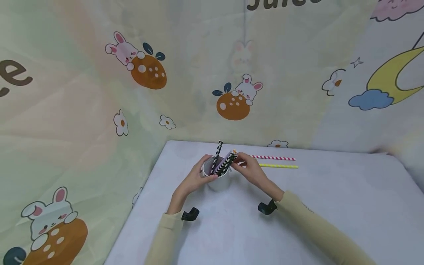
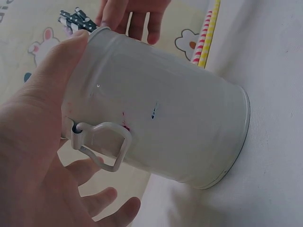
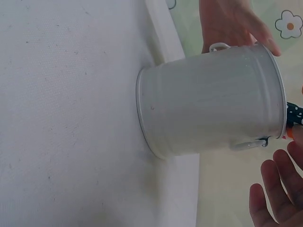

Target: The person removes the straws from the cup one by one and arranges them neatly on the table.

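A small white metal pail (image 1: 218, 183) stands on the table, with little loop handles on its sides. My left hand (image 1: 198, 176) grips it near the rim, thumb on the near side and fingers around the left. Patterned paper straws (image 1: 225, 164) lean right in the pail, mostly black-and-white, with a lilac one among them; a single black-and-white straw (image 1: 216, 154) stands apart. My right hand (image 1: 250, 170) is at the right rim, its thumb and forefinger pinching at the leaning straws. In the right wrist view an orange straw (image 3: 289, 133) shows beside the thumb; the exact grip is partly hidden.
A red-and-white striped straw (image 1: 273, 158) and a yellow straw (image 1: 279, 166) lie on the white table (image 1: 331, 198), right of the pail. Behind stands a printed cloth backdrop (image 1: 192, 66) with rabbits and flowers. Black wrist mounts (image 1: 190, 214) show near both sleeves.
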`<state>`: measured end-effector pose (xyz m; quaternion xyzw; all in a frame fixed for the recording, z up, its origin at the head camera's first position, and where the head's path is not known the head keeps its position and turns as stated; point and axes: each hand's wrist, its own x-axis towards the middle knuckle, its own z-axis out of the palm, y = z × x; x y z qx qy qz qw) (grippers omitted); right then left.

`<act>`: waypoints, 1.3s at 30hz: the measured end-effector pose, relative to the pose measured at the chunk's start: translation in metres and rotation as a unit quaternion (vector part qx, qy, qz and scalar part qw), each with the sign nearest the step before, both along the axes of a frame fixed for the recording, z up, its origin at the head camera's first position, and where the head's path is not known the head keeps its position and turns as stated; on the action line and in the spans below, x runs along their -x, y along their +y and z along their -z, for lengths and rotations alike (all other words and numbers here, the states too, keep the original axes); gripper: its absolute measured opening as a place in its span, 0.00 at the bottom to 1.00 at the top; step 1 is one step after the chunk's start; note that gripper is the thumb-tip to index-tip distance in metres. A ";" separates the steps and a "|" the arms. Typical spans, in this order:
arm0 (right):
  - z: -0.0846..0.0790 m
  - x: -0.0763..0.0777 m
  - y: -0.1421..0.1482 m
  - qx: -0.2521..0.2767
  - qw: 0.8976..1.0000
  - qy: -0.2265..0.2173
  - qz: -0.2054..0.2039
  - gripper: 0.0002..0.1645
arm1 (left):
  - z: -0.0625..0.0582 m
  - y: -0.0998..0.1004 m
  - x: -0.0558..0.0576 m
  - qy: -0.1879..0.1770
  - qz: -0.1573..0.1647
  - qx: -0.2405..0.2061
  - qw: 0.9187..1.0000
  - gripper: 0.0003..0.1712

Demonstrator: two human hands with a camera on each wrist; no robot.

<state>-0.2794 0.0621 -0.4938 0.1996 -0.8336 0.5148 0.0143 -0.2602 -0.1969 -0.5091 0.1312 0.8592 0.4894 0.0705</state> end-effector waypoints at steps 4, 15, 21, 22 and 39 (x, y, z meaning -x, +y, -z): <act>0.001 -0.001 -0.001 0.005 1.000 0.013 -0.001 0.17 | 0.000 0.001 0.000 0.007 0.003 0.004 1.000 0.51; 0.010 -0.004 -0.013 0.022 1.000 0.005 -0.001 0.16 | -0.002 -0.006 -0.007 0.009 -0.004 0.015 1.000 0.50; 0.007 -0.003 -0.012 0.009 1.000 0.023 0.017 0.17 | 0.002 -0.004 -0.002 0.026 0.012 0.013 0.999 0.50; 0.006 -0.002 -0.011 0.007 0.999 0.027 0.019 0.18 | 0.002 -0.004 -0.001 0.027 0.014 0.016 0.999 0.50; 0.003 0.001 -0.012 0.020 0.999 0.030 0.022 0.20 | 0.003 -0.003 0.004 0.018 0.019 -0.010 1.000 0.49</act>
